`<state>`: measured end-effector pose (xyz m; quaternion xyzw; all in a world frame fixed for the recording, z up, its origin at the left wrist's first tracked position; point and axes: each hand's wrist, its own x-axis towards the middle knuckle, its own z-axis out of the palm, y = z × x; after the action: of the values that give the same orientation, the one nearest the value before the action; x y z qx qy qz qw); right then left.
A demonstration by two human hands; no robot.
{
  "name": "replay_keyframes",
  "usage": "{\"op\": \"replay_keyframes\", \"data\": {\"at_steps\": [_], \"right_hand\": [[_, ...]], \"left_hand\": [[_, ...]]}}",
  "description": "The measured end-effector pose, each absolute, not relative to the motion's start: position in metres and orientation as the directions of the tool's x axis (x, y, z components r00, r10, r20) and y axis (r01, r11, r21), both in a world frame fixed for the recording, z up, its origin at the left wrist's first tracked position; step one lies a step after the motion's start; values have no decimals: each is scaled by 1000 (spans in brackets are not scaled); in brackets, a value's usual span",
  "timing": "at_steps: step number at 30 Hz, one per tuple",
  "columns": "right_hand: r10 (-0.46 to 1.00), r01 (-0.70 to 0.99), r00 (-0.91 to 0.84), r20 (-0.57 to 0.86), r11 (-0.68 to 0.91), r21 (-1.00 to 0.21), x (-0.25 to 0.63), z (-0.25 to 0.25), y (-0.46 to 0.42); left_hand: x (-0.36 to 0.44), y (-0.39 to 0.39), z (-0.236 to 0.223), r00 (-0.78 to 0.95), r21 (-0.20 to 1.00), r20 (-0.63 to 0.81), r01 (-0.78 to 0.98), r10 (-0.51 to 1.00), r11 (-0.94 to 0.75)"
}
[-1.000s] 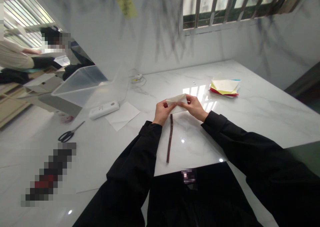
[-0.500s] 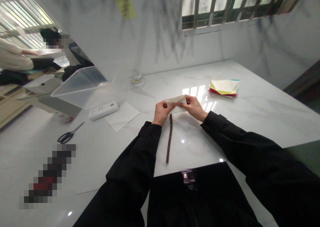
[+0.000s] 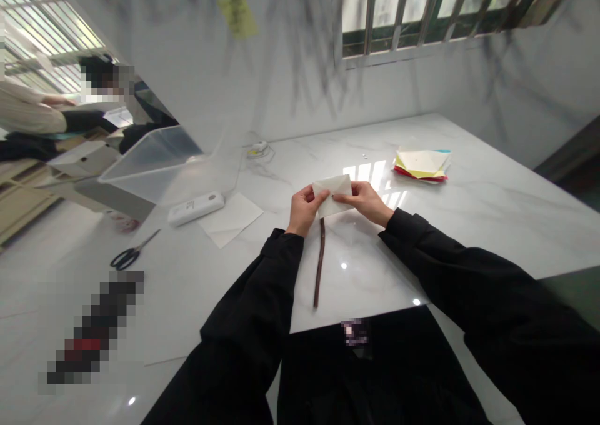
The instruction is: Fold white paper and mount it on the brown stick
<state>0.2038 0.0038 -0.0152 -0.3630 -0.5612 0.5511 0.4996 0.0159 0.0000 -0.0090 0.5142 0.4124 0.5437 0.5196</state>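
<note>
Between both hands is a small folded piece of cream-white paper [image 3: 332,186], held up over the table. My left hand [image 3: 304,211] pinches its left side, thumb on the near face. On the other side my right hand [image 3: 370,202] grips the paper, its thumb also across the face. The fingers behind the paper are hidden. Just below it a thin dark brown stick [image 3: 319,262] lies on the table, its top end close to the paper's lower edge. I cannot tell if they touch.
To the left lie a white paper sheet [image 3: 232,222], a white oblong device [image 3: 195,209] and black-handled scissors [image 3: 125,259]. A clear plastic bin [image 3: 154,162] stands behind them. Folded coloured papers [image 3: 420,165] are stacked at the right. Other people sit at the far left.
The paper has turned in my hands, so more of its flat face shows and its left side hangs lower. My hands have stayed nearly in place.
</note>
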Motion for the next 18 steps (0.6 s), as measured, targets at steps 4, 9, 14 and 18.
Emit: {"op": "replay_keyframes", "data": {"at_steps": [4, 9, 14, 18], "right_hand": [[972, -193, -200, 124, 85, -978, 219, -20, 16], [972, -219, -216, 96, 47, -975, 247, -31, 33], [946, -69, -301, 119, 103, -992, 257, -32, 39], [932, 76, -338, 133, 168, -983, 256, -25, 38]], "left_hand": [[4, 5, -8, -72, 983, 174, 78, 982, -169], [2, -3, -10, 18, 782, 287, 573, 958, -245], [6, -7, -7, 71, 728, 218, 652, 973, -211], [2, -2, -3, 72, 941, 15, 337, 997, -38]]}}
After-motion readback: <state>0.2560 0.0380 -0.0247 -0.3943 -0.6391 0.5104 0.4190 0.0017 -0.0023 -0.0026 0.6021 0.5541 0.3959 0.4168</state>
